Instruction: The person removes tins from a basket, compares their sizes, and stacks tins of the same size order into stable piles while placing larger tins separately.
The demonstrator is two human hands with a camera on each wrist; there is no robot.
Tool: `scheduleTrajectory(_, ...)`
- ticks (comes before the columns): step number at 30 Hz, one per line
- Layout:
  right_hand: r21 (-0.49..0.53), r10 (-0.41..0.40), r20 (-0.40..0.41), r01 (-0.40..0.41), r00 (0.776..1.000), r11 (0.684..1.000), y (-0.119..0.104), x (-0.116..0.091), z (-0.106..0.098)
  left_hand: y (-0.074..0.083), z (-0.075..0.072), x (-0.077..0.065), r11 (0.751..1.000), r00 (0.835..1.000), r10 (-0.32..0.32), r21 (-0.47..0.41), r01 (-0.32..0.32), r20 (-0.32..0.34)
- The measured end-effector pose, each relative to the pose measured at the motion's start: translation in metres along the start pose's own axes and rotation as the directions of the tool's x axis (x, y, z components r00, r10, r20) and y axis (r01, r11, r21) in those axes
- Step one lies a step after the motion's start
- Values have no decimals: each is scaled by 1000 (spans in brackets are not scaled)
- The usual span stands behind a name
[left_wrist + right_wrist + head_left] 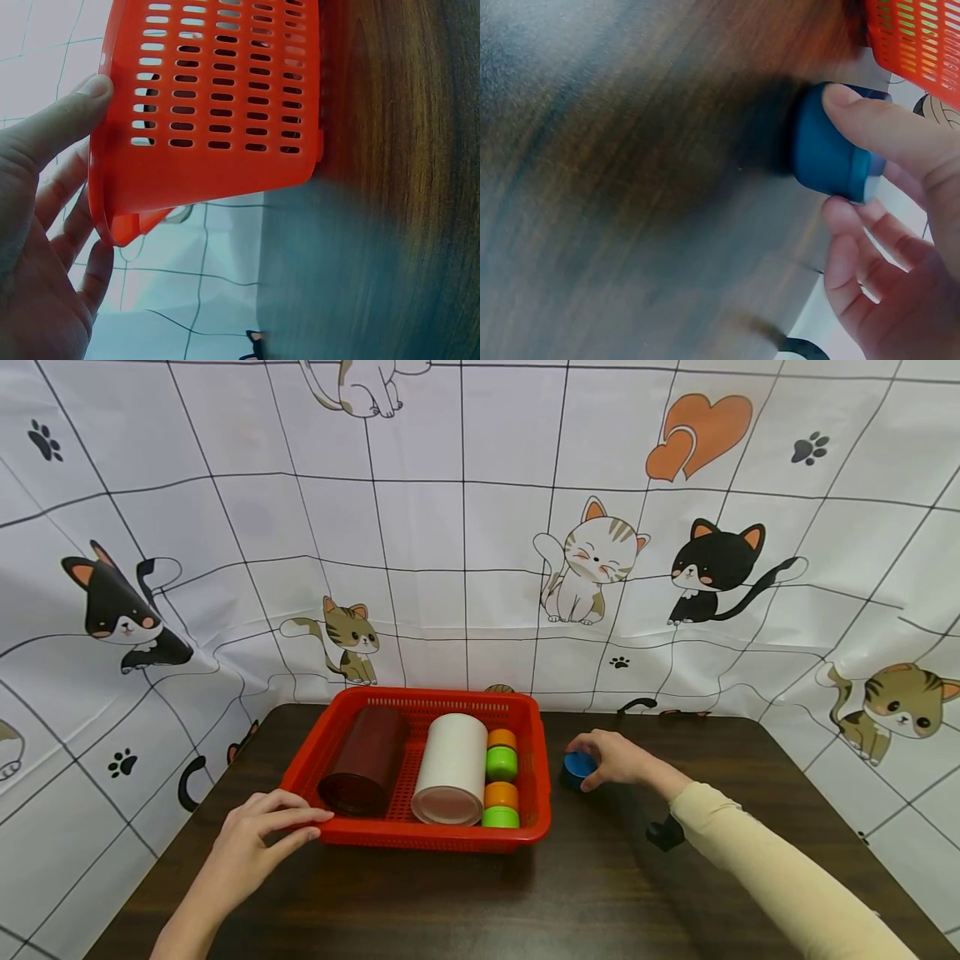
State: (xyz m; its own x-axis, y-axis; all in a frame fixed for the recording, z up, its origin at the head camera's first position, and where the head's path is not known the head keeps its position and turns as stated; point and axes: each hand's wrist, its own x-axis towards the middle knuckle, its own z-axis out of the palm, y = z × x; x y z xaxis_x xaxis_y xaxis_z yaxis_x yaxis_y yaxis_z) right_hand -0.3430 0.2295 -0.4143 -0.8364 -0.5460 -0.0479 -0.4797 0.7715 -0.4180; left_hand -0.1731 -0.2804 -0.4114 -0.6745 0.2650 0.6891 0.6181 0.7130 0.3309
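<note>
Forearm (772, 860) outstretched, right hand (615, 758) pinching blue container (579, 766)

One basket (536, 777), one blue jar (579, 766) and one desk (450, 910) are counted. Two cans (452, 756) are seen: one brown, one white. Two orange rounds (501, 795) and two green rounds (502, 764) are shown; whether they are joined in pairs cannot be told. Two hearts (716, 422) are printed.

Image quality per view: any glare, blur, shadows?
Head: mostly crisp, soft shadows on the dark brown wooden table; left wrist: red perforated plastic basket sharp, table low in frame blurred with a bluish sheen; right wrist: table grain soft, dark shadow beside the blue cylindrical container.
</note>
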Motion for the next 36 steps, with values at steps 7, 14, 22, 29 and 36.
scheduleTrajectory(7,-24,-15,84,17,996,1000,-9,3,-23,1,-1,0,1000,1000,-18,9,18,10)
scheduleTrajectory(14,-82,-32,102,40,994,996,-34,17,-62,1,-1,-1,1000,1000,-19,4,19,8)
scheduleTrajectory(22,-143,-119,103,133,988,981,-88,39,-85,1,0,-1,1000,1000,-10,5,10,4)
scheduleTrajectory(29,-247,-144,240,203,960,947,-129,66,-75,0,-1,-1,1000,1000,5,2,-5,-1)
scheduleTrajectory(36,-288,-44,387,166,921,943,-152,88,-62,1,0,-2,1000,1000,5,6,-5,-6)
